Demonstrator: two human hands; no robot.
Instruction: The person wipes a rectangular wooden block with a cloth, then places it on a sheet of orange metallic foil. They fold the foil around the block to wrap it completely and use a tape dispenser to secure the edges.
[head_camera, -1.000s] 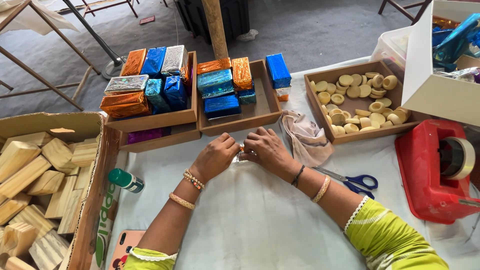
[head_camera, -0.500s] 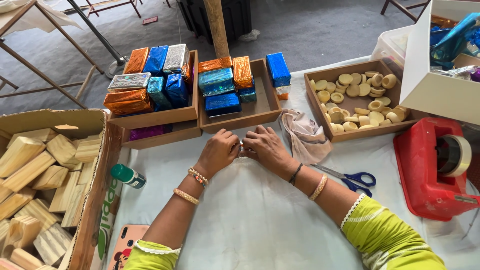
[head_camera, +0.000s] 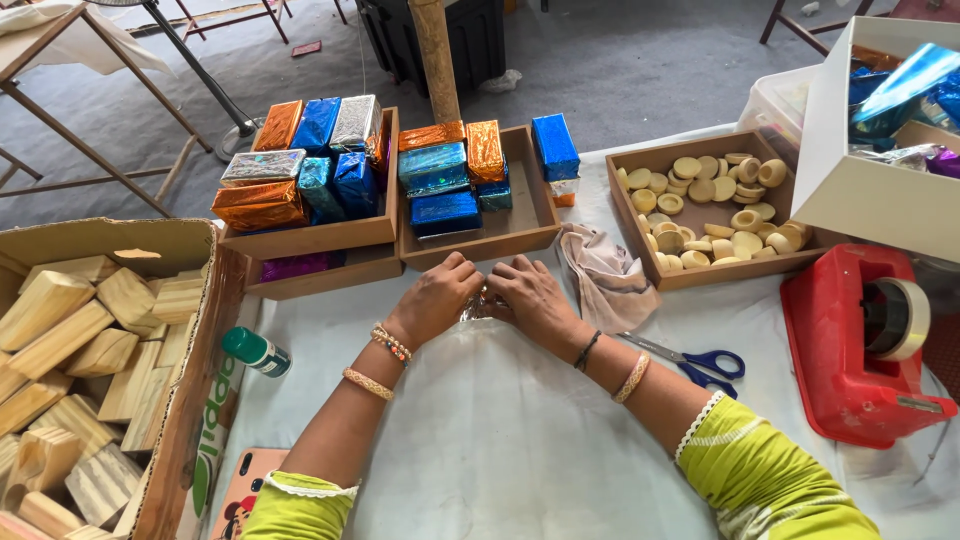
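Observation:
My left hand (head_camera: 438, 296) and my right hand (head_camera: 533, 294) meet fingertip to fingertip on the white-covered table (head_camera: 500, 440), just in front of the wooden trays. Between them sits a small item in shiny silver foil (head_camera: 479, 306), mostly hidden by the fingers. Both hands press and pinch its wrapping. Bangles circle each wrist, and yellow-green sleeves cover the upper arms.
Two wooden trays (head_camera: 470, 240) hold blocks wrapped in blue, orange and silver foil. Another tray (head_camera: 700, 275) holds pale round discs. A cardboard box of wooden blocks (head_camera: 90, 340) stands left. A cloth (head_camera: 610, 280), blue-handled scissors (head_camera: 700, 362), red tape dispenser (head_camera: 860, 340), green-capped bottle (head_camera: 255, 350) and white box (head_camera: 850, 190) lie around.
Both hands stay together on the foil item with only small finger movements. The view has shifted slightly.

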